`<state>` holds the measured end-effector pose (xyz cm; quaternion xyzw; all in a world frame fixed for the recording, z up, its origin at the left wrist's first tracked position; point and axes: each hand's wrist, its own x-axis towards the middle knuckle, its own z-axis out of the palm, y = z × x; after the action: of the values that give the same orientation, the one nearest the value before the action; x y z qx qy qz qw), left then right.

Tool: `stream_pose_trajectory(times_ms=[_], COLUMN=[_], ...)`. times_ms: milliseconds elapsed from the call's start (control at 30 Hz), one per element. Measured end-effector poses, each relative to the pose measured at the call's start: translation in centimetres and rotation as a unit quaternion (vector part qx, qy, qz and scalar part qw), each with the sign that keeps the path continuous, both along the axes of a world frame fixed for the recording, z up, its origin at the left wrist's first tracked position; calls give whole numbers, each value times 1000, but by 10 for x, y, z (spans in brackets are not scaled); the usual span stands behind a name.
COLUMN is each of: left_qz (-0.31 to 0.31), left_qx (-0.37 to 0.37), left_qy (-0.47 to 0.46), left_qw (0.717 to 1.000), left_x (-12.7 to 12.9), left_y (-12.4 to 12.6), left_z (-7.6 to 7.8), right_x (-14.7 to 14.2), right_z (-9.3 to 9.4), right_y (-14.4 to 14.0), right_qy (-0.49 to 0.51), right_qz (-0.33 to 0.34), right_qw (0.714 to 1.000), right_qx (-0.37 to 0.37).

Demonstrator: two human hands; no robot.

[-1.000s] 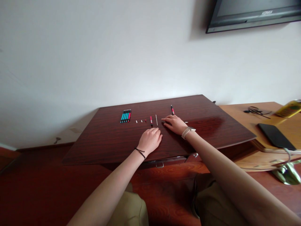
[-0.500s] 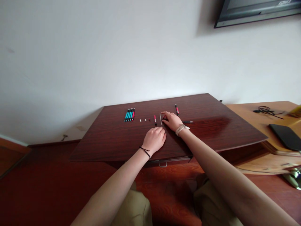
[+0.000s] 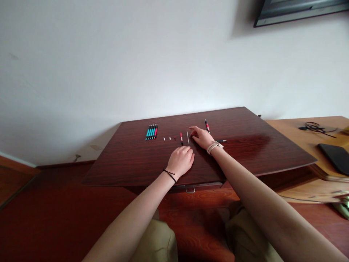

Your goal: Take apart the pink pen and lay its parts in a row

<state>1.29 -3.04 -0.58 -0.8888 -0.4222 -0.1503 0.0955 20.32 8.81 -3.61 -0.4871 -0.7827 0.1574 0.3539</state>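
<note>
My left hand (image 3: pixel 181 160) rests on the dark wooden table (image 3: pixel 131 163) near its front, fingers curled under and hidden from above; nothing shows in it. Farther to the right, my right hand (image 3: pixel 202 138) lies low over the tabletop, thumb and forefinger apart. Just left of its fingertips is a thin whitish pen refill (image 3: pixel 188 137). Beside that lies a pink-and-black pen barrel (image 3: pixel 181 138), then a small red piece (image 3: pixel 175 138) and two small white pieces, one a white tip (image 3: pixel 170 138). A black tapered pen part (image 3: pixel 221 141) pokes out beyond my right wrist.
Several teal pens and a pink one form a row of pens (image 3: pixel 151 132) at the left. Another pink-and-black pen (image 3: pixel 207 126) lies behind my right hand. A lighter desk (image 3: pixel 289 127) on the right holds a coiled cable (image 3: pixel 315 126) and a black flat device (image 3: pixel 334 158).
My right hand has drawn slightly away from the refill, which stays in the row. My left hand keeps its place. The whole view has shifted a little.
</note>
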Motion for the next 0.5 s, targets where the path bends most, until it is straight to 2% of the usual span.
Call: stream_pose_trajectory(times_ms=[300,500], left_qz=[0,-4], left_qx=[-8,-7], left_qy=[-4,-9], left_qw=[1000,1000], left_x=[0,-1], left_y=[-1,-1], left_z=[2,-1], right_x=[1,23], right_z=[-2,5], right_y=[0,8], right_qy=[-8,-29], right_qz=[-1,-99], right_qw=[1000,992], right_qx=[14,71])
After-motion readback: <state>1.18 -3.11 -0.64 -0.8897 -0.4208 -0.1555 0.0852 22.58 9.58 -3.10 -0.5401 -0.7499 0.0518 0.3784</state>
